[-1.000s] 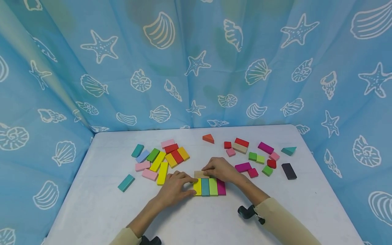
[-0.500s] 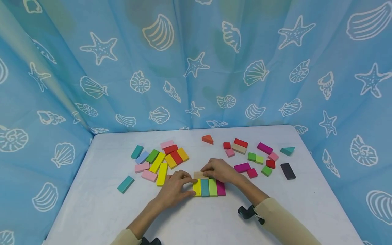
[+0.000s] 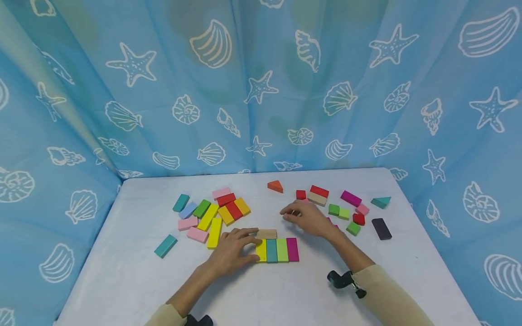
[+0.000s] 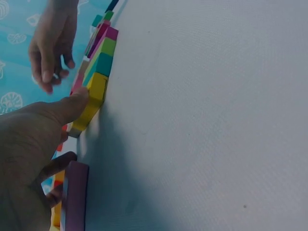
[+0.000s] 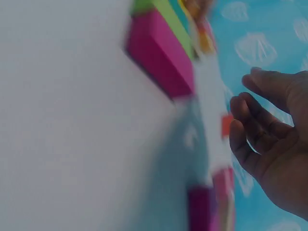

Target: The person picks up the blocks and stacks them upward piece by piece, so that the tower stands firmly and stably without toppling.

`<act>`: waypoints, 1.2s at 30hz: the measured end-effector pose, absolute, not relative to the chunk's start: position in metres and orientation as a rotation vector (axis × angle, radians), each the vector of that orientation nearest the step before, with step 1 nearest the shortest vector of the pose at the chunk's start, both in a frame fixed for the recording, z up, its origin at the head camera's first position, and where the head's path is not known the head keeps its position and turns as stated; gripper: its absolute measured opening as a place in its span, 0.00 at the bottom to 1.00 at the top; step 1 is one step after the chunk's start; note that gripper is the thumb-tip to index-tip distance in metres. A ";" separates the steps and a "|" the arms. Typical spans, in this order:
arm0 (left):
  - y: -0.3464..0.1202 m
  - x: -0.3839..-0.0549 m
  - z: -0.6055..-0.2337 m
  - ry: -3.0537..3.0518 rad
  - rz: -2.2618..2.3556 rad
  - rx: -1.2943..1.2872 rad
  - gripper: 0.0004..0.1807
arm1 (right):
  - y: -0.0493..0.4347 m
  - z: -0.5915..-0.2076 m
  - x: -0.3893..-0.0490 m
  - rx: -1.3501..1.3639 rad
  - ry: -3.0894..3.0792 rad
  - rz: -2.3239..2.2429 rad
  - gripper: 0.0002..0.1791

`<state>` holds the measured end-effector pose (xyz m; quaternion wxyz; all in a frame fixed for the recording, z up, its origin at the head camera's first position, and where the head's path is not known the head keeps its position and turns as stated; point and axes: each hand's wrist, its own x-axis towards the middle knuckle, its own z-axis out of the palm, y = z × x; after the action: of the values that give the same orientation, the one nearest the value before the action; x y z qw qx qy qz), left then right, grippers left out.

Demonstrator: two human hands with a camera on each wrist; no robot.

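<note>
A row of upright-laid blocks in yellow (image 3: 261, 251), teal (image 3: 271, 251), light green (image 3: 282, 250) and magenta (image 3: 292, 249) lies side by side at the table's centre. Behind its left part sits a tan block (image 3: 267, 234). My left hand (image 3: 233, 250) rests at the row's left end, its thumb touching the yellow block and a finger reaching to the tan one. In the left wrist view a pink block (image 4: 75, 197) stands close by that hand's fingers. My right hand (image 3: 306, 218) hovers behind and right of the row, fingers loosely bent, holding nothing.
Several coloured blocks, among them a long yellow block (image 3: 214, 233) and a teal block (image 3: 165, 246), lie on the left. More blocks, including a black one (image 3: 381, 229), are scattered right. An orange triangle (image 3: 275, 186) lies at the back. A shell-patterned curtain (image 3: 253, 90) encloses the table (image 3: 261, 299).
My right hand has let go of the tan block and moved back and right, uncovering the magenta block's far end. The left hand has stayed at the yellow block.
</note>
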<state>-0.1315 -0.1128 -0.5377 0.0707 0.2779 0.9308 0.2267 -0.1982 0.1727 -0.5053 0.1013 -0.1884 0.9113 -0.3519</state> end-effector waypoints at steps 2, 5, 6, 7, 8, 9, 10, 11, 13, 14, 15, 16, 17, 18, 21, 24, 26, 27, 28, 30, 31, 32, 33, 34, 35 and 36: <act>-0.114 -0.132 -0.538 2.795 0.690 0.835 0.25 | 0.190 -0.501 -0.205 -0.506 2.736 -1.075 0.14; -0.115 -0.133 -0.538 2.795 0.695 0.833 0.25 | 0.216 -0.500 -0.215 -0.371 2.802 -1.079 0.15; -0.116 -0.133 -0.538 2.795 0.699 0.835 0.25 | 0.223 -0.500 -0.218 -0.322 2.823 -1.065 0.16; -0.116 -0.132 -0.539 2.795 0.699 0.835 0.26 | 0.230 -0.502 -0.220 -0.278 2.850 -1.039 0.17; -0.116 -0.132 -0.539 2.797 0.696 0.834 0.26 | 0.236 -0.504 -0.222 -0.234 2.874 -1.004 0.18; -0.117 -0.132 -0.539 2.797 0.692 0.833 0.27 | 0.241 -0.507 -0.224 -0.198 2.894 -0.973 0.19; -0.117 -0.132 -0.539 2.796 0.689 0.832 0.28 | 0.246 -0.510 -0.226 -0.168 2.907 -0.941 0.19; -0.117 -0.131 -0.540 2.795 0.689 0.831 0.29 | 0.250 -0.513 -0.228 -0.150 2.914 -0.917 0.20; -0.117 -0.131 -0.540 2.793 0.675 0.833 0.31 | 0.257 -0.519 -0.231 -0.128 2.931 -0.862 0.21; -0.117 -0.131 -0.540 2.792 0.668 0.835 0.32 | 0.260 -0.522 -0.233 -0.126 2.931 -0.851 0.21; -0.117 -0.131 -0.539 2.790 0.663 0.836 0.33 | 0.263 -0.524 -0.234 -0.130 2.928 -0.840 0.21; -0.117 -0.131 -0.539 2.791 0.659 0.839 0.33 | 0.265 -0.526 -0.235 -0.133 2.923 -0.836 0.21; -0.116 -0.131 -0.539 2.790 0.659 0.843 0.34 | 0.266 -0.528 -0.237 -0.136 2.917 -0.834 0.21; -0.116 -0.131 -0.538 2.790 0.652 0.847 0.34 | 0.267 -0.529 -0.238 -0.138 2.910 -0.833 0.21; -0.116 -0.131 -0.537 2.791 0.644 0.854 0.34 | 0.270 -0.531 -0.240 -0.127 2.887 -0.850 0.21; -0.115 -0.131 -0.536 2.793 0.634 0.860 0.34 | 0.271 -0.531 -0.241 -0.104 2.868 -0.861 0.21; -0.115 -0.131 -0.537 2.796 0.631 0.861 0.34 | 0.271 -0.530 -0.241 -0.084 2.853 -0.871 0.21; -0.114 -0.132 -0.537 2.796 0.633 0.860 0.34 | 0.271 -0.530 -0.241 -0.078 2.846 -0.875 0.20; -0.114 -0.132 -0.537 2.796 0.635 0.859 0.34 | 0.271 -0.530 -0.241 -0.075 2.840 -0.883 0.20; -0.114 -0.132 -0.537 2.799 0.639 0.860 0.34 | 0.270 -0.529 -0.240 -0.090 2.830 -0.893 0.21; -0.114 -0.132 -0.537 2.800 0.641 0.860 0.34 | 0.270 -0.529 -0.240 -0.101 2.828 -0.889 0.22; -0.114 -0.133 -0.538 2.801 0.641 0.861 0.34 | 0.270 -0.529 -0.239 -0.116 2.832 -0.876 0.22; -0.114 -0.133 -0.538 2.801 0.643 0.862 0.34 | 0.270 -0.530 -0.239 -0.129 2.834 -0.865 0.23; -0.114 -0.133 -0.539 2.802 0.642 0.863 0.34 | 0.270 -0.531 -0.238 -0.143 2.844 -0.842 0.24; -0.113 -0.133 -0.539 2.802 0.640 0.867 0.34 | 0.270 -0.532 -0.237 -0.154 2.853 -0.820 0.24; -0.113 -0.133 -0.539 2.800 0.640 0.868 0.34 | 0.270 -0.533 -0.235 -0.161 2.863 -0.801 0.25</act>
<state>-0.1330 -0.1133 -0.5393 0.0706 0.2886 0.9308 0.2127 -0.2354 0.2702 -0.5330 0.0822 -0.0538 0.9584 -0.2682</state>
